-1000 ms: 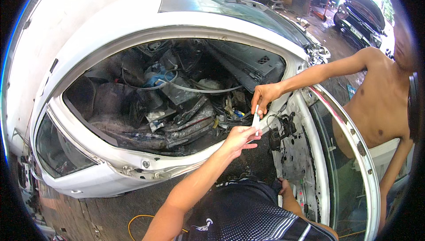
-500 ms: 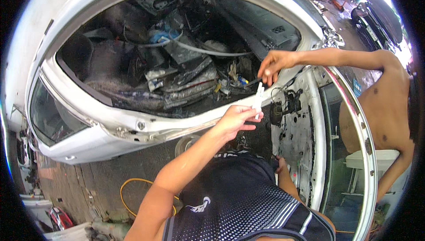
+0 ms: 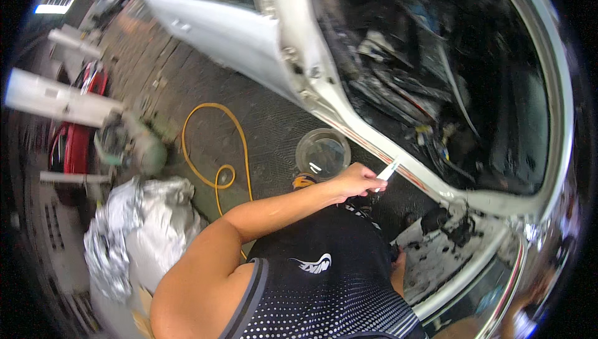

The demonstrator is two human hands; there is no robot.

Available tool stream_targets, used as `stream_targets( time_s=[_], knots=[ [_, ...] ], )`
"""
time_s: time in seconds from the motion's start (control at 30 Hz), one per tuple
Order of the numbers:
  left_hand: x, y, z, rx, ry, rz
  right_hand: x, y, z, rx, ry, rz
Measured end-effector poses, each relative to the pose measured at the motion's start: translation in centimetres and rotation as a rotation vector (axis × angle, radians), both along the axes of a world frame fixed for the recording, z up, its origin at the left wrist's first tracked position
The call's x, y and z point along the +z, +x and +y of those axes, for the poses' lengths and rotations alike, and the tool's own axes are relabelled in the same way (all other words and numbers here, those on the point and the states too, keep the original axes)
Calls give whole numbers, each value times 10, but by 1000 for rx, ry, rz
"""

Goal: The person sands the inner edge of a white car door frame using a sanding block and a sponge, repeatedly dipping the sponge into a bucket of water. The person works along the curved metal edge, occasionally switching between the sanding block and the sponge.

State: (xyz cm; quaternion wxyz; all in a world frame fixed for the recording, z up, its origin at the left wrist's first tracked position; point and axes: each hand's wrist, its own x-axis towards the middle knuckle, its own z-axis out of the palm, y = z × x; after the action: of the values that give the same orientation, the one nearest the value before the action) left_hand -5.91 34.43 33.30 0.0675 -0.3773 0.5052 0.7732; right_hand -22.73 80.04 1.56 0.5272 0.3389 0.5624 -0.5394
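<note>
My left hand (image 3: 360,181) is closed on a slim white tube (image 3: 387,173), pinched between thumb and fingers. The tube has a small greenish mark and points up toward the sill (image 3: 374,146) of a white car's open doorway. Low beside my shirt, my right hand (image 3: 398,263) is mostly hidden by my body; its fingers cannot be made out. Close to it is the inner side of an open car door (image 3: 430,258), its bare panel showing dark patches.
A round clear basin (image 3: 322,152) sits on the dark ribbed floor. A yellow hose (image 3: 244,146) loops at left. Beyond lie a crumpled silvery cover (image 3: 149,221), a greenish tank (image 3: 146,152) and a white panel (image 3: 59,99). Wires and debris (image 3: 430,133) fill the car's interior.
My view has swung left, bringing the basin and silvery cover into sight. The co-worker's hand near the tube has gone from view. The tube stays in my left hand.
</note>
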Motion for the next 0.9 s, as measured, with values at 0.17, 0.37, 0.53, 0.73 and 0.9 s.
stream_targets(
  time_s=[0.17, 0.37, 0.53, 0.73, 0.9],
  knots=[
    [-32, 114, 2, 422, 15, -94, 6, -53, -58, 239, -3, 62],
    [-47, 237, 27, 927, -22, -106, 121, -58, -161, 1134, -255, 501],
    [-48, 340, 73, 1293, -53, -124, 110, -61, -237, 1384, -416, 730],
    [-60, 458, 163, 1674, -42, -212, 95, -19, -375, 1793, -720, 498],
    [-73, 527, 242, 2044, -37, -284, 84, 84, -461, 1738, -506, 307]
  ],
)
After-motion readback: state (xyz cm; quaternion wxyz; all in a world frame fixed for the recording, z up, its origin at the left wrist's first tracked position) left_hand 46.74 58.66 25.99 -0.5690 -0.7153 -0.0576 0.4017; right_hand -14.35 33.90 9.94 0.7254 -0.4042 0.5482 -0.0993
